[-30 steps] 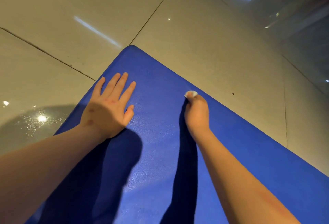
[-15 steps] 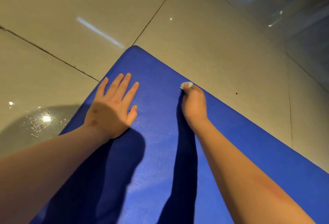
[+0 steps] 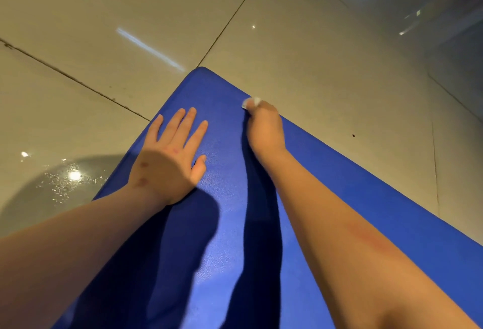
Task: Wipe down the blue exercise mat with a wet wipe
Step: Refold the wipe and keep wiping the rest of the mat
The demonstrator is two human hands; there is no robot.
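Head view only. Located blue exercise mat (image 3: 366, 211) flat on tiled floor (image 3: 313, 67), with one rounded corner at 12 o'clock of the view. Located wet wipe (image 3: 251, 102) as a small white wad at the mat's right-hand border, just showing at the 11 o'clock side of the right hand (image 3: 265, 130). Recorded right fingers (image 3: 264, 110) as curled tight round the wad and pressing it to the mat, with most of the wipe hidden under them. Recorded left hand (image 3: 170, 161) palm-down on the mat at 9 o'clock of the right, fingers (image 3: 183, 124) straight and slightly spread, holding nothing, apparently bracing. Key relation, taken from the wad: bare corner at 11 o'clock, near but apart; border under the wad running 11 o'clock to 4 o'clock; bulk of the mat back toward 6 o'clock under both forearms. Cannot tell the mat's long axis, with the far end out of view. Judged the right hand the working one, though left fingertips about as near the corner. Judged the next stroke as either onward to the corner along the border or a pull back toward 6 o'clock. Searched mat, wipe and floor for brand, label or print: none readable.
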